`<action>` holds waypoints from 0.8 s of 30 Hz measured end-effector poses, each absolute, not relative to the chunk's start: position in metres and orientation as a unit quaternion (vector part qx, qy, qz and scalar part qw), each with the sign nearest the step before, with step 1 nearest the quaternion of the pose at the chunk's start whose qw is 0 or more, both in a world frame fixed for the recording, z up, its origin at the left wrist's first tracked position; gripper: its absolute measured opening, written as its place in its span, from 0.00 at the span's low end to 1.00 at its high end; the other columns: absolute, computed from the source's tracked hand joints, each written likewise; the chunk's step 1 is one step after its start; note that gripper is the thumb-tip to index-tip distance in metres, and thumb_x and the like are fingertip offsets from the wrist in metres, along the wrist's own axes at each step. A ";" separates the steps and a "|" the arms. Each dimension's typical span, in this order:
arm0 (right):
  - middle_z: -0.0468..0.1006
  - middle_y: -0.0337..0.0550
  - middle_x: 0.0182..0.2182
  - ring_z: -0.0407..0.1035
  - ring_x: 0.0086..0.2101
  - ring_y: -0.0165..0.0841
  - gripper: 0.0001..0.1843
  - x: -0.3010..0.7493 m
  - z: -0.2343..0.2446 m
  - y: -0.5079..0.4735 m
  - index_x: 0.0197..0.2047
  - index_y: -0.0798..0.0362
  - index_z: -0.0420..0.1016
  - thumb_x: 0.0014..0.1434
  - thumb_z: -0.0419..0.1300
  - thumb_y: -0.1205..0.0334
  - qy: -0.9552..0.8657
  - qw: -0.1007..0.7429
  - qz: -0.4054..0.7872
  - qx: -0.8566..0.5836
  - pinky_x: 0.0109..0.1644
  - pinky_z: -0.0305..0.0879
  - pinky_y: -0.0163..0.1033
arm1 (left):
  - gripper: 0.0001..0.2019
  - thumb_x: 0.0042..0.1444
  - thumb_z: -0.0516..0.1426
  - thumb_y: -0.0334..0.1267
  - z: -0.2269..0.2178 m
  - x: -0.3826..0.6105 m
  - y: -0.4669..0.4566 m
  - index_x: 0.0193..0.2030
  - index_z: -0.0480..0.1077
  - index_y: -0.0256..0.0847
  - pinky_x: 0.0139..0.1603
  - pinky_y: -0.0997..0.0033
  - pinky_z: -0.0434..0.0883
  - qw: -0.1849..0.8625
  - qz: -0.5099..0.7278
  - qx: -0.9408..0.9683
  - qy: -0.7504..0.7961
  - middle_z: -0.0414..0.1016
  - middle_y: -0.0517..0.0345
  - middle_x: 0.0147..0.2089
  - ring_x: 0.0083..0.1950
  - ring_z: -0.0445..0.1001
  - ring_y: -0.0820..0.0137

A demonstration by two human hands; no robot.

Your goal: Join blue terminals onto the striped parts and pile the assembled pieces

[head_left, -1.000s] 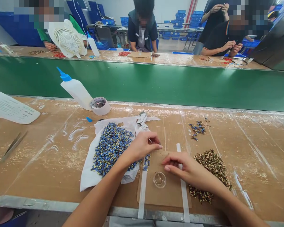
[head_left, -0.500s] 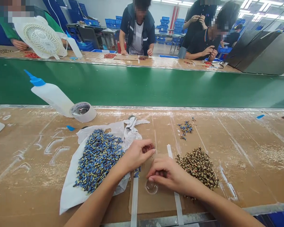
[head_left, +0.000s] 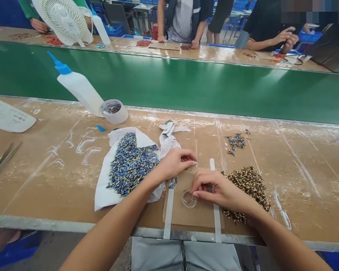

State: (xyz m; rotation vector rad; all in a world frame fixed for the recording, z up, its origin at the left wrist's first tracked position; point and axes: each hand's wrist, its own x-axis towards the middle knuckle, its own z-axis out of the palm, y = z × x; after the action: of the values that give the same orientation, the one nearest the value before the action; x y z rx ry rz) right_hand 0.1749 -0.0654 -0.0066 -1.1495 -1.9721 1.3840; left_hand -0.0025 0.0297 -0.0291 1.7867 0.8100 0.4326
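Observation:
My left hand [head_left: 175, 163] rests on the bench with its fingers curled into a pinch; what they hold is too small to name. It lies just right of a heap of small blue and yellow parts [head_left: 130, 165] on a white bag [head_left: 104, 192]. My right hand [head_left: 214, 190] is also closed in a pinch, fingertips at the rim of a small clear round dish [head_left: 189, 199]. The dish stands on a cardboard sheet [head_left: 186, 214] taped to the bench. A pile of dark and cream parts [head_left: 250, 184] lies beside my right wrist.
A white squeeze bottle with a blue nozzle [head_left: 77, 87] leans on a tape roll [head_left: 114, 111]. A few blue parts [head_left: 235, 142] lie farther back. Tweezers [head_left: 4, 158] and a paper card [head_left: 8, 116] are at left. A green conveyor belt [head_left: 186, 82] runs behind; other people work across it.
The view has tilted down and shifted. My right hand drew back onto the dish's rim and my left hand closed its fingers tighter beside the blue heap.

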 end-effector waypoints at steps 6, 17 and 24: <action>0.76 0.41 0.31 0.66 0.30 0.29 0.12 0.172 -0.013 -0.067 0.33 0.55 0.75 0.60 0.59 0.54 -0.622 0.250 0.584 -0.458 0.34 0.64 0.35 | 0.08 0.55 0.57 0.37 -0.028 -0.002 0.028 0.37 0.74 0.36 0.34 0.73 0.66 0.571 0.193 0.724 0.336 0.74 0.58 0.30 0.31 0.69 0.73; 0.77 0.41 0.29 0.72 0.31 0.29 0.08 0.196 -0.004 -0.059 0.35 0.53 0.75 0.59 0.62 0.56 -0.524 0.435 0.512 -0.524 0.36 0.70 0.35 | 0.08 0.53 0.59 0.36 -0.030 0.000 0.026 0.38 0.75 0.34 0.34 0.72 0.67 0.613 0.169 0.695 0.337 0.75 0.56 0.29 0.30 0.70 0.73; 0.80 0.43 0.32 0.74 0.32 0.33 0.06 0.194 -0.014 -0.057 0.37 0.52 0.76 0.58 0.63 0.59 -0.543 0.498 0.314 -0.600 0.36 0.70 0.39 | 0.08 0.54 0.59 0.37 -0.032 0.003 0.025 0.38 0.76 0.35 0.38 0.70 0.69 0.595 0.146 0.713 0.341 0.79 0.53 0.34 0.35 0.74 0.69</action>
State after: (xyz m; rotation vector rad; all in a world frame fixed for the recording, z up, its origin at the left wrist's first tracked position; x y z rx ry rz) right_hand 0.1938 -0.0572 -0.0136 -1.4516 -1.3137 0.7598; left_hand 0.0032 0.0254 -0.0323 1.6570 0.7927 0.3396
